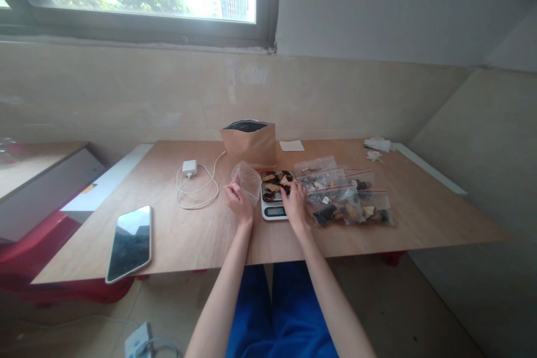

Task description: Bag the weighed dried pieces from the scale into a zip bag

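- Currently dried pieces (272, 188) lie on the scale (265, 213), between both hands
- Right hand (297, 204) is nearer, fingers at their right edge, grip half curled; cannot tell if it holds any
- Left hand (240, 204) pinches a clear bag (250, 183) just left of the scale

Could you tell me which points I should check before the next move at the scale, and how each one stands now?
1. Clear bag held: ok, it is in the left hand's grip beside the scale.
2. Dried pieces on the scale: ok, they are spread over its top.
3. Right hand off the scale: not ok, its fingers are at the pieces.
4. Reading on the display: cannot tell, the digits are too small.
5. Brown pouch upright and open: ok, it stands behind the scale with its mouth apart.
6. Filled bags sealed: cannot tell at this size.
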Available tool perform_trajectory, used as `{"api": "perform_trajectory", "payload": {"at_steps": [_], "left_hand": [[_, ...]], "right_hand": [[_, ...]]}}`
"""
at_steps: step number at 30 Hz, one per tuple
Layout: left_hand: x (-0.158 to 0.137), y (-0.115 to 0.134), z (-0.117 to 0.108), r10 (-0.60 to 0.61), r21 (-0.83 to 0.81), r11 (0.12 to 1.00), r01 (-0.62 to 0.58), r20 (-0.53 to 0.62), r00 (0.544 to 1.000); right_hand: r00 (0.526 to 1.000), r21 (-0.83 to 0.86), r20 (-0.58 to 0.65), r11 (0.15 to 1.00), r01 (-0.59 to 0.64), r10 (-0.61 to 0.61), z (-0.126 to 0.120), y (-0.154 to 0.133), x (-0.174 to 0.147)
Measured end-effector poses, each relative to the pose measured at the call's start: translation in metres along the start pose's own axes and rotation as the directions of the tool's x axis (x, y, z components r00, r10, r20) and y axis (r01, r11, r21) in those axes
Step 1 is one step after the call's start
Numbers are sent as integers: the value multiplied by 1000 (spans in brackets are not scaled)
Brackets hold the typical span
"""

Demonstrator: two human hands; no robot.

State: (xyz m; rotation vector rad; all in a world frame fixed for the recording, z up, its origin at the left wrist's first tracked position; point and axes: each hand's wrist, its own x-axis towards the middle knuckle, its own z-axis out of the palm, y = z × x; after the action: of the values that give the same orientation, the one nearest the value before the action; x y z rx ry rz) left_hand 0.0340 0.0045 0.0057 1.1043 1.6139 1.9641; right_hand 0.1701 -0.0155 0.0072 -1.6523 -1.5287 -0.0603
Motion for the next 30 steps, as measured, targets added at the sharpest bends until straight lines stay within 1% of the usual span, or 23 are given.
{"api": "perform_trajectory", "payload": {"at_steps": [3,6,11,14,16,19,20,22,23,26,28,30], "left_hand": [[-1,1,1,-5,-46,999,4,-25,1000],[-1,4,0,-6,-32,999,5,-33,999],[-2,9,-2,-16,-12,1000,16,-38,999],[-2,11,-2,-27,-10,1000,26,-45,999],[-2,12,-2,-29,-13,1000,28,-47,999],[-2,12,-2,-29,-2,1000,28,-47,998],[-2,12,-3,-28,6,1000,28,-47,999],[-2,11,-3,-29,31,999,30,-45,999],[-2,11,-3,-31,48,998,33,-43,999],[-1,8,-4,-43,83,996,45,-31,999],[-1,6,-4,-53,76,996,55,-27,998],[-1,3,-3,-65,69,995,67,-32,997]], "right_hand": [[999,85,24,995,-45,43,1,3,5],[995,188,48,978,-92,84,1,5,12],[991,250,57,959,-132,122,-3,10,21],[987,282,58,946,-162,152,-7,9,26],[979,341,62,917,-205,196,-10,2,30],[963,502,102,822,-268,251,-11,-19,38],[962,545,121,793,-271,246,-10,-28,40],[967,577,155,776,-253,200,-4,-47,43],[971,570,164,787,-236,172,-1,-56,44],[982,472,176,869,-148,72,9,-77,43],[982,411,189,908,-84,5,12,-83,41],[980,401,193,915,-37,-45,11,-82,39]]}}
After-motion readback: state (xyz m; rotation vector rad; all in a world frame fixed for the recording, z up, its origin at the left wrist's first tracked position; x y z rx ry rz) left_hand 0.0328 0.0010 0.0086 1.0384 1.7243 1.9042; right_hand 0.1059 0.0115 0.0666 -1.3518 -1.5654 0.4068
